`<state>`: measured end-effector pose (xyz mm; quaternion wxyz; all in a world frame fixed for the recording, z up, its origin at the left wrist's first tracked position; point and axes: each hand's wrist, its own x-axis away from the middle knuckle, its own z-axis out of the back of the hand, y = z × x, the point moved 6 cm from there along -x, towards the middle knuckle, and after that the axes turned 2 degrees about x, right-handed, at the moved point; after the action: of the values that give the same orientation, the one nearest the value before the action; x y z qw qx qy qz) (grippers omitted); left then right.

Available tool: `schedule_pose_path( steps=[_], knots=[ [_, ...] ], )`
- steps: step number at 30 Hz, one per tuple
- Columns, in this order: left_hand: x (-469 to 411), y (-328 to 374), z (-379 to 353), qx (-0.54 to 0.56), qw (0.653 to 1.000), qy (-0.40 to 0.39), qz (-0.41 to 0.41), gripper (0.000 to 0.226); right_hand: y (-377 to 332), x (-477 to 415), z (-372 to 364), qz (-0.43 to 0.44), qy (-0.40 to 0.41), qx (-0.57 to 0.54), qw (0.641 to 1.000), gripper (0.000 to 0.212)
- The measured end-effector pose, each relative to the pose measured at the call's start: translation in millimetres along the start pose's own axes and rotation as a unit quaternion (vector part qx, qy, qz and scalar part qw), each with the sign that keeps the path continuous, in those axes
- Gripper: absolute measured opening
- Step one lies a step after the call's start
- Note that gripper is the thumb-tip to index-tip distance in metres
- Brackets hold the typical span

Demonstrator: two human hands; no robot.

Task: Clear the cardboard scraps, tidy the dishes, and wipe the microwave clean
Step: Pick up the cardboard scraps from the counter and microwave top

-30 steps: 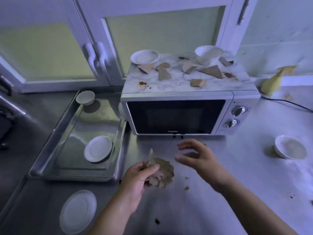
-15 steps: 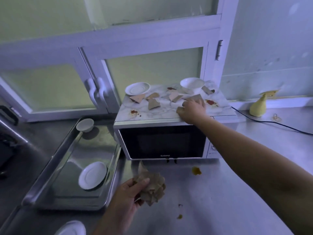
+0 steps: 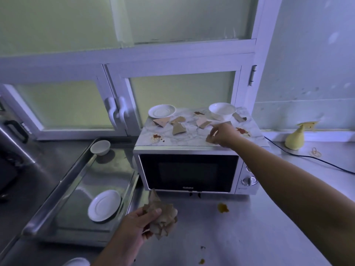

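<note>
Far left of both hands, a metal tray (image 3: 57, 191) lies on the desk (image 3: 259, 237). It holds a small bowl (image 3: 100, 147) at its far end and a saucer (image 3: 104, 205) at its near end, just left of the left hand (image 3: 137, 222). That hand's fingers (image 3: 153, 212) are curled round a wad of scraps (image 3: 165, 217), gripping it low over the desk in front of the microwave (image 3: 188, 171). On the microwave's marbled top, left of the right hand's fingers, sit a second saucer (image 3: 162, 111) and several loose scraps (image 3: 178, 129), lying flat and apart. The right hand (image 3: 223, 133) reaches over the front right part of the top, its fingers (image 3: 213, 131) pinching 1 scrap (image 3: 210, 139) by its edge. Just behind those fingers stands a deep bowl (image 3: 221, 111), and just right of them is a red stain (image 3: 242, 130). Well to the right, a spray bottle (image 3: 294, 139) stands on the desk.

By its look the cardboard is light, thin and fairly stiff, so a fingertip pinch at a raised corner should lift it. Flat pieces may need sliding to the top's rim first. The wad is loose and could shed pieces if the grip slackens. The dishes look smooth and breakable: take them by the rim, 1 at a time
</note>
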<state>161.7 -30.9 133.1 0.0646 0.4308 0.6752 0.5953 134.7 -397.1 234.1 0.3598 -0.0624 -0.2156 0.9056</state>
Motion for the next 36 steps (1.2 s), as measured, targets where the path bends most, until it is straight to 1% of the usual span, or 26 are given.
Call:
schedule_pose_path(
  steps=[1,3,6,7,10,11,13,15,19,21,22,24,26,29,30,32,33,35,36],
  knots=[
    [0,0,0,0.0,1.0,-0.003,0.001,0.037,0,2,-1,-0.006,-0.006,0.005,1.0,0.032],
    [-1,-1,0,-0.003,1.0,-0.011,0.004,0.033,0,1,-4,-0.015,-0.03,0.059,0.998,0.043],
    [-3,-7,5,-0.001,1.0,-0.015,0.009,0.033,-2,5,-2,-0.04,-0.042,0.13,0.99,0.046],
    [-4,-9,6,-0.001,1.0,-0.013,0.009,0.033,-2,5,-1,-0.04,-0.044,0.135,0.989,0.049],
    [-6,-15,9,0.001,1.0,-0.008,0.014,0.036,-4,4,0,-0.02,-0.055,0.106,0.993,0.069],
    [-8,-18,11,0.004,1.0,-0.004,0.019,0.036,-5,4,0,-0.007,-0.06,0.089,0.994,0.063],
    [-11,-20,15,0.01,1.0,0.004,0.027,0.037,-3,2,-2,0.001,-0.061,0.056,0.997,0.025],
    [-12,-20,17,0.012,0.999,0.001,0.03,0.038,-3,3,0,-0.001,-0.051,0.019,0.998,0.025],
    [-16,-22,27,0.021,0.999,0.009,0.033,0.039,-3,0,11,-0.006,0.003,-0.01,1.0,0.019],
    [-17,-24,30,0.022,0.999,0.01,0.038,0.041,4,-9,28,-0.049,0.051,-0.034,0.997,0.017],
    [-17,-26,31,0.023,0.999,0.012,0.042,0.042,9,-14,35,-0.079,0.06,-0.034,0.995,0.019],
    [-17,-28,35,0.027,0.998,0.023,0.05,0.042,19,-24,42,-0.122,0.037,-0.032,0.991,0.025],
    [-17,-30,37,0.027,0.997,0.024,0.064,0.038,23,-32,41,-0.142,0.016,-0.025,0.989,0.03],
    [-17,-29,39,0.022,0.997,0.017,0.066,0.029,30,-43,31,-0.168,0.015,-0.015,0.986,0.042],
    [-18,-29,41,0.022,0.997,0.018,0.067,0.03,31,-45,28,-0.18,0.017,-0.02,0.983,0.043],
    [-20,-30,46,0.025,0.997,0.022,0.071,0.036,32,-46,25,-0.199,0.032,-0.029,0.979,0.035],
    [-20,-30,49,0.027,0.997,0.025,0.073,0.039,30,-46,26,-0.188,0.033,-0.009,0.981,0.031],
    [-21,-31,52,0.028,0.996,0.026,0.076,0.043,24,-46,24,-0.136,0.045,0.057,0.988,0.029],
    [-22,-31,52,0.027,0.996,0.026,0.076,0.044,23,-48,26,-0.139,0.085,0.041,0.986,0.028]
  ],
)
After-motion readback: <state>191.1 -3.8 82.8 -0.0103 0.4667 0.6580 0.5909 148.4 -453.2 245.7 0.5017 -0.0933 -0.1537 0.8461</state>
